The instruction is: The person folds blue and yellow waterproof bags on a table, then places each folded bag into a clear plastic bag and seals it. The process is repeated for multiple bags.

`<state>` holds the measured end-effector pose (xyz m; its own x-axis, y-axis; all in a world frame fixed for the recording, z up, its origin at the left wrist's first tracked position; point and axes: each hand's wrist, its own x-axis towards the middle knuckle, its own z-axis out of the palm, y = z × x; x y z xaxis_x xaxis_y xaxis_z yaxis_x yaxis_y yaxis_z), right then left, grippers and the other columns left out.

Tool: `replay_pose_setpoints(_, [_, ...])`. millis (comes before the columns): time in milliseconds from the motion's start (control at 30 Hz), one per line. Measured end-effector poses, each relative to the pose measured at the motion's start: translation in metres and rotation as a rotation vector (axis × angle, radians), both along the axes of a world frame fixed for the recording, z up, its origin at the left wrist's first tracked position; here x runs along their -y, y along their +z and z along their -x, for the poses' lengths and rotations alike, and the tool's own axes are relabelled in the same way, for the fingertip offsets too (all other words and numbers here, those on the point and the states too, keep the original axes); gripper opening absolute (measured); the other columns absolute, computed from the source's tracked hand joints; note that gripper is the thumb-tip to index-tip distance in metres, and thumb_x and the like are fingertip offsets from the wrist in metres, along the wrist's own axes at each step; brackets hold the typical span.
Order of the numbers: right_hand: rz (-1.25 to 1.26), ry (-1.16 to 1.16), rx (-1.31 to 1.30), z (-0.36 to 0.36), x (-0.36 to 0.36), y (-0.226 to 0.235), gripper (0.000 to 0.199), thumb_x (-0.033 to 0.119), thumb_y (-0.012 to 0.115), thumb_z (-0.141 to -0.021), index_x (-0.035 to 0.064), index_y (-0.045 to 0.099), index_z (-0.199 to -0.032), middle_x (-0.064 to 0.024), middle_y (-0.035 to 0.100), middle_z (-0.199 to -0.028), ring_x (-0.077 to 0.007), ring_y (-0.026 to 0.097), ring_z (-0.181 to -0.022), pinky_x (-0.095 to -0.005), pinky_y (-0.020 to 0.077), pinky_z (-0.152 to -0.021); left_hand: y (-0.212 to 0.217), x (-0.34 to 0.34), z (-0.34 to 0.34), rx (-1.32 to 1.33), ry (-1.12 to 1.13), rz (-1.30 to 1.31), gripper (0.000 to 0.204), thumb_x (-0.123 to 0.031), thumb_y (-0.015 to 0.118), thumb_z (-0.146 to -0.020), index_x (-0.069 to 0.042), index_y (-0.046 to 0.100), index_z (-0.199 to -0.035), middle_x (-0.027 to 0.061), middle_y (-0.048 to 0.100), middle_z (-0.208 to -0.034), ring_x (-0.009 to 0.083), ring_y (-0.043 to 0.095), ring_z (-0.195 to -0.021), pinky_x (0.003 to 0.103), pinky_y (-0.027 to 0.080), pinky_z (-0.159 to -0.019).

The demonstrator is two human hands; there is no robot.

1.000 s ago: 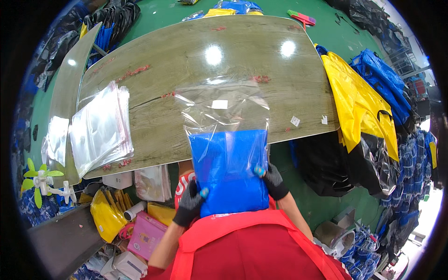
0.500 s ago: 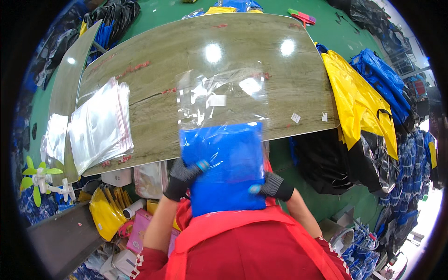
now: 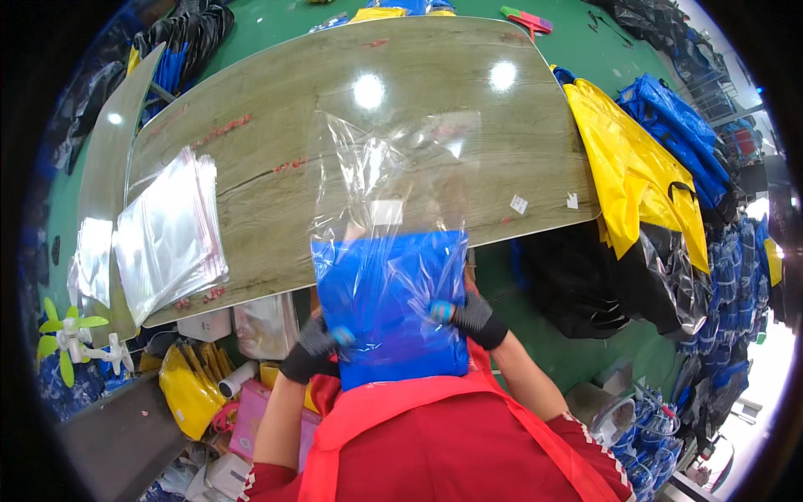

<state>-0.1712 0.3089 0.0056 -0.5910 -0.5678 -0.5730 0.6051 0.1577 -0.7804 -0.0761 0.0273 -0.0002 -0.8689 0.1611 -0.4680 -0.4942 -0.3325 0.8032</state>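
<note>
A folded blue sheet-like item (image 3: 389,309) rests against my front, inside a clear plastic bag (image 3: 360,176). The bag's loose, wrinkled upper part stretches away over the table. In a dark glove with a light blue thumb tip, my left hand (image 3: 314,347) grips the left edge of the bagged item, thumb on top. My right hand (image 3: 478,320), gloved alike, holds the right edge with its thumb pressed on the front. The other fingers of both hands are mostly hidden beneath or behind the bundle. A small white label (image 3: 386,212) shows through the bag.
The wood-patterned table (image 3: 268,201) bears a stack of clear bags (image 3: 171,238) at left and small white stickers (image 3: 519,204) at right. Yellow sheeting (image 3: 636,167) hangs by its right end. A small green-bladed fan (image 3: 71,335) stands at the left, near yellow packets (image 3: 186,389).
My left hand has slid down along the bundle's left edge. The right hand has moved up and inward, its thumb further onto the front. The bag's clear part is more wrinkled.
</note>
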Motion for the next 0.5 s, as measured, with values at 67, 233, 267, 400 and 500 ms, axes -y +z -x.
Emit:
replay_pose_setpoints(67, [0.023, 0.075, -0.112, 0.001, 0.003, 0.004, 0.07, 0.039, 0.08, -0.077, 0.0032, 0.053, -0.13, -0.0117, 0.062, -0.121, -0.0182, 0.06, -0.107, -0.032, 0.0513, -0.089, 0.002, -0.001, 0.001, -0.053, 0.444, -0.169, 0.074, -0.031, 0.078, -0.08, -0.004, 0.044, -0.14, 0.0078, 0.058, -0.128, 0.0196, 0.053, -0.116, 0.035, 0.042, -0.101])
replay_pose_setpoints(233, [0.236, -0.146, 0.102, 0.0, 0.002, 0.009, 0.08, 0.034, 0.084, -0.074, 0.0031, 0.046, -0.138, -0.011, 0.059, -0.127, -0.0199, 0.056, -0.115, -0.0355, 0.0457, -0.099, -0.005, 0.002, 0.002, -0.143, 0.075, 0.132, 0.057, -0.031, 0.07, -0.088, -0.003, 0.05, -0.133, 0.0086, 0.06, -0.124, 0.0202, 0.055, -0.115, 0.037, 0.047, -0.097])
replay_pose_setpoints(267, [0.087, -0.023, 0.108, 0.001, 0.002, 0.008, 0.081, 0.033, 0.084, -0.074, 0.0028, 0.045, -0.139, -0.0108, 0.058, -0.128, -0.0201, 0.056, -0.115, -0.0358, 0.0449, -0.1, -0.006, 0.003, -0.003, 0.007, 0.125, 0.058, 0.057, -0.032, 0.071, -0.087, -0.003, 0.051, -0.132, 0.0087, 0.059, -0.124, 0.0198, 0.054, -0.115, 0.037, 0.046, -0.097])
replay_pose_setpoints(400, [0.136, 0.071, -0.015, -0.004, 0.0, 0.004, 0.073, 0.031, 0.08, -0.078, 0.0025, 0.048, -0.136, -0.0097, 0.061, -0.123, -0.0185, 0.058, -0.111, -0.0353, 0.0471, -0.096, -0.007, 0.002, -0.008, -0.074, 0.138, 0.062, 0.059, -0.035, 0.072, -0.086, -0.004, 0.052, -0.132, 0.0075, 0.06, -0.124, 0.0181, 0.054, -0.113, 0.035, 0.047, -0.093])
replay_pose_setpoints(500, [0.255, -0.113, 0.052, 0.001, -0.002, 0.002, 0.068, 0.03, 0.079, -0.08, 0.0022, 0.05, -0.135, -0.0107, 0.061, -0.124, -0.0195, 0.058, -0.112, -0.0359, 0.0465, -0.098, -0.001, 0.005, 0.0, -0.082, -0.089, 0.135, 0.066, -0.043, 0.069, -0.087, -0.004, 0.048, -0.136, 0.0074, 0.058, -0.127, 0.0195, 0.055, -0.114, 0.033, 0.048, -0.092])
